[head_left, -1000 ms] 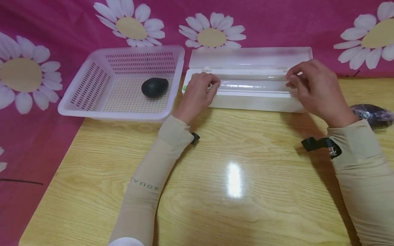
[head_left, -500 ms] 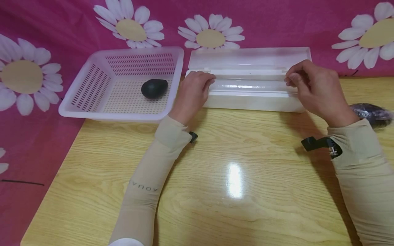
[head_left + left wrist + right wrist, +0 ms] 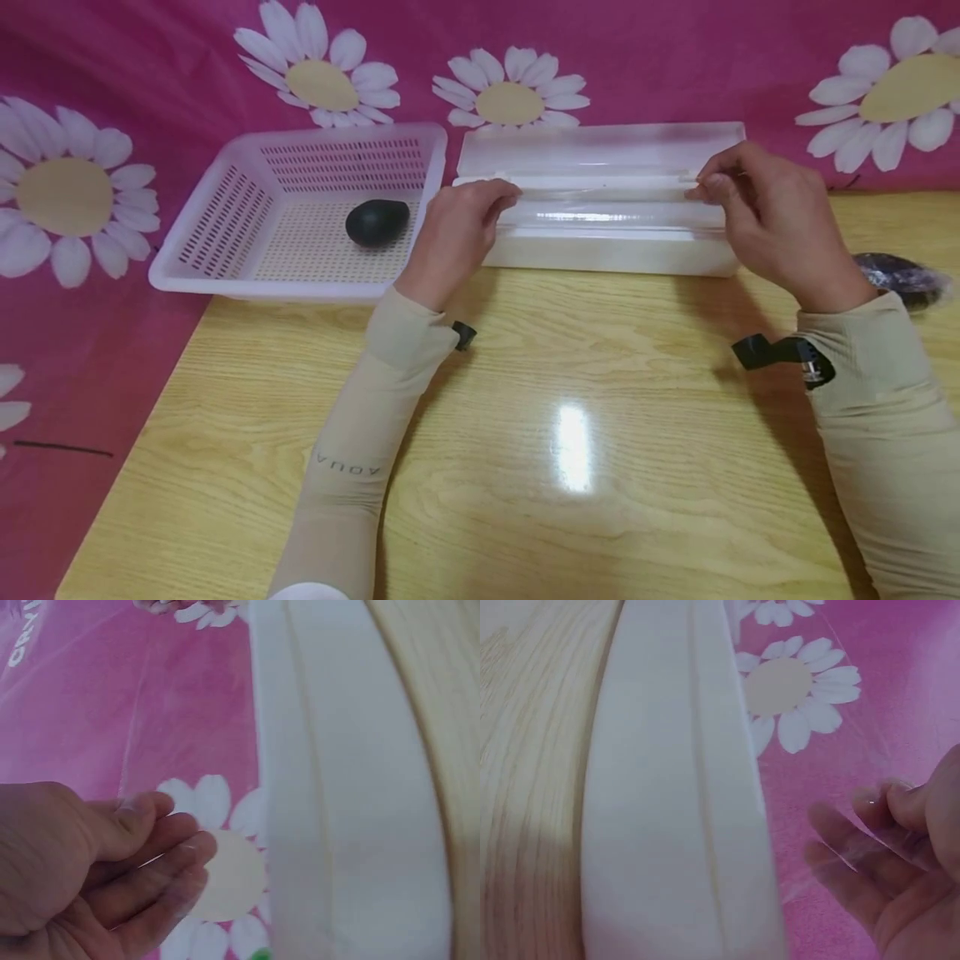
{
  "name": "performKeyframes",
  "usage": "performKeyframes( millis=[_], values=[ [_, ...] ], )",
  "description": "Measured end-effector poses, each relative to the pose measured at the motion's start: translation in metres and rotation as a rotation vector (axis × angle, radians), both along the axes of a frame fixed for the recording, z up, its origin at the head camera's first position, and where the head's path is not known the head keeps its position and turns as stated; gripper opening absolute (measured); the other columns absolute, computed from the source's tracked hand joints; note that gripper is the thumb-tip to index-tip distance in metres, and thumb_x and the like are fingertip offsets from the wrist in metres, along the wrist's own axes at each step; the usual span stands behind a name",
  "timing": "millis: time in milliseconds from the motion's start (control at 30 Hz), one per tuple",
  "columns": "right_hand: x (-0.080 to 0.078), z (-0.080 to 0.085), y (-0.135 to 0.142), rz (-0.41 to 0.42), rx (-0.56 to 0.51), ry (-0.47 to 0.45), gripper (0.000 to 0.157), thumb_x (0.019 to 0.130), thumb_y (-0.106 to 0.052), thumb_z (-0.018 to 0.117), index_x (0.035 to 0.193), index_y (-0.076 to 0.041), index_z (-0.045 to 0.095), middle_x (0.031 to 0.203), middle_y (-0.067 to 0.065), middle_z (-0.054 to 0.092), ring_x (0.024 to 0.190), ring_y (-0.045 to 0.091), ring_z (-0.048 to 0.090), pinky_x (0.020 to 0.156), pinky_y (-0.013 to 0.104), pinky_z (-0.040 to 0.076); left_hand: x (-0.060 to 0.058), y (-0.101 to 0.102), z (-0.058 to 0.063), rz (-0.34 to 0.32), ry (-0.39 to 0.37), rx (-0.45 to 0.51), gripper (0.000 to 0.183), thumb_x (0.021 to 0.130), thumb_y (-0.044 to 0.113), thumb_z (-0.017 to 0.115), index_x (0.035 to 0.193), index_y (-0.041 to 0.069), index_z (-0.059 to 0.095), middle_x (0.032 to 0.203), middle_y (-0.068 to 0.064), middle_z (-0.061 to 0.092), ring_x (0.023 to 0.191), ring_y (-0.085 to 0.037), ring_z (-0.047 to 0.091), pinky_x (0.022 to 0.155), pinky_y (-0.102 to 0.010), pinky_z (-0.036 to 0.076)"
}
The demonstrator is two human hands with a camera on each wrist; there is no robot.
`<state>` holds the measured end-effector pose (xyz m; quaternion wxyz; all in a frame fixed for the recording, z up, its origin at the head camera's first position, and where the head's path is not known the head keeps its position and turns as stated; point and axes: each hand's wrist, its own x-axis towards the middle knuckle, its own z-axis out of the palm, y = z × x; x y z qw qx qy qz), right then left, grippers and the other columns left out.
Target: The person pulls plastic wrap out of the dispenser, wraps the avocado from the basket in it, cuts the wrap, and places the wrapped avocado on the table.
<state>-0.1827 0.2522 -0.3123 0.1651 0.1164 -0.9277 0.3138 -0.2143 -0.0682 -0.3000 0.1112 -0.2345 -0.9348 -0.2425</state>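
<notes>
Left hand (image 3: 456, 235) and right hand (image 3: 783, 223), spaced apart, are pinching clear film (image 3: 600, 197) over a white box (image 3: 611, 252), the left sleeve (image 3: 352, 437) displaying "AQUA".

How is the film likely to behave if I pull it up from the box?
The film will probably be floppy: faint creases run through it between the left hand and right hand. It is likely very light, being clear enough to show flowers behind it. It may cling, as it appears to lie against the right hand's fingers.
</notes>
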Motion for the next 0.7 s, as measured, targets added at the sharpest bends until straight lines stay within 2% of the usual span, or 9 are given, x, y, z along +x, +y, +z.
performKeyframes(
  millis=[100, 167, 267, 333, 400, 500, 567, 633, 700],
  values=[
    [0.002, 0.004, 0.001, 0.014, -0.030, -0.009, 0.020, 0.107, -0.013, 0.052, 0.114, -0.001, 0.066, 0.104, 0.024, 0.077, 0.076, -0.030, 0.048, 0.068, 0.002, 0.037, 0.003, -0.002, 0.007, -0.001, -0.040, -0.024, 0.024, 0.102, 0.014, 0.064, 0.121, 0.006, 0.076, 0.119, -0.010, 0.078, 0.116, -0.024, 0.074, 0.109, -0.033, 0.054],
    [0.004, 0.005, 0.002, 0.020, -0.043, -0.008, 0.019, 0.106, -0.013, 0.054, 0.112, -0.001, 0.067, 0.103, 0.023, 0.077, 0.078, -0.030, 0.051, 0.069, 0.000, 0.038, 0.005, -0.004, 0.010, -0.002, -0.076, -0.046, 0.025, 0.101, 0.012, 0.064, 0.123, 0.007, 0.076, 0.121, -0.010, 0.078, 0.118, -0.023, 0.073, 0.110, -0.033, 0.053],
    [0.005, 0.006, 0.003, 0.020, -0.053, -0.006, 0.017, 0.105, -0.012, 0.056, 0.111, -0.003, 0.070, 0.092, -0.008, 0.079, 0.078, -0.030, 0.053, 0.070, -0.001, 0.039, 0.008, -0.006, 0.014, -0.017, -0.131, -0.083, 0.027, 0.101, 0.008, 0.065, 0.126, 0.008, 0.075, 0.123, -0.009, 0.077, 0.119, -0.023, 0.072, 0.110, -0.034, 0.054],
    [0.006, 0.007, 0.004, 0.015, -0.056, 0.004, 0.017, 0.105, -0.013, 0.058, 0.110, -0.005, 0.072, 0.086, -0.033, 0.069, 0.077, -0.031, 0.053, 0.070, -0.001, 0.039, 0.010, -0.008, 0.016, -0.040, -0.156, -0.106, 0.029, 0.101, 0.007, 0.064, 0.128, 0.009, 0.074, 0.124, -0.009, 0.077, 0.119, -0.022, 0.072, 0.109, -0.034, 0.054],
    [0.007, 0.007, 0.004, 0.015, -0.057, 0.018, 0.016, 0.104, -0.012, 0.059, 0.109, -0.005, 0.073, 0.083, -0.050, 0.054, 0.077, -0.032, 0.053, 0.071, 0.000, 0.038, 0.010, -0.010, 0.016, -0.067, -0.171, -0.119, 0.029, 0.101, 0.008, 0.064, 0.128, 0.009, 0.074, 0.125, -0.008, 0.076, 0.120, -0.022, 0.071, 0.109, -0.035, 0.054],
    [0.007, 0.008, 0.004, 0.008, -0.047, 0.036, 0.015, 0.104, -0.012, 0.060, 0.109, -0.006, 0.073, 0.083, -0.048, 0.057, 0.076, -0.033, 0.052, 0.071, 0.002, 0.037, 0.011, -0.015, 0.016, -0.097, -0.157, -0.119, 0.027, 0.101, 0.011, 0.064, 0.126, 0.008, 0.074, 0.124, -0.008, 0.077, 0.118, -0.022, 0.072, 0.108, -0.035, 0.054],
    [0.007, 0.009, 0.004, 0.005, -0.041, 0.044, 0.015, 0.103, -0.012, 0.061, 0.108, -0.006, 0.074, 0.085, -0.035, 0.069, 0.076, -0.033, 0.051, 0.072, 0.002, 0.037, 0.010, -0.019, 0.016, -0.108, -0.144, -0.108, 0.025, 0.101, 0.012, 0.065, 0.124, 0.007, 0.075, 0.121, -0.008, 0.078, 0.113, -0.022, 0.073, 0.106, -0.035, 0.056],
    [0.008, 0.010, 0.004, 0.000, -0.029, 0.047, 0.015, 0.103, -0.012, 0.061, 0.109, -0.006, 0.074, 0.090, -0.012, 0.080, 0.076, -0.034, 0.050, 0.072, 0.003, 0.036, 0.010, -0.022, 0.018, -0.114, -0.148, -0.100, 0.024, 0.100, 0.013, 0.067, 0.122, 0.007, 0.076, 0.119, -0.009, 0.078, 0.108, -0.021, 0.074, 0.102, -0.035, 0.057],
    [0.009, 0.011, 0.003, 0.004, -0.028, 0.053, 0.015, 0.103, -0.010, 0.060, 0.109, -0.004, 0.073, 0.094, 0.002, 0.082, 0.076, -0.034, 0.049, 0.071, 0.001, 0.036, 0.010, -0.024, 0.020, -0.120, -0.172, -0.099, 0.025, 0.099, 0.013, 0.069, 0.123, 0.007, 0.076, 0.119, -0.009, 0.078, 0.107, -0.020, 0.074, 0.101, -0.035, 0.057]
  ],
)
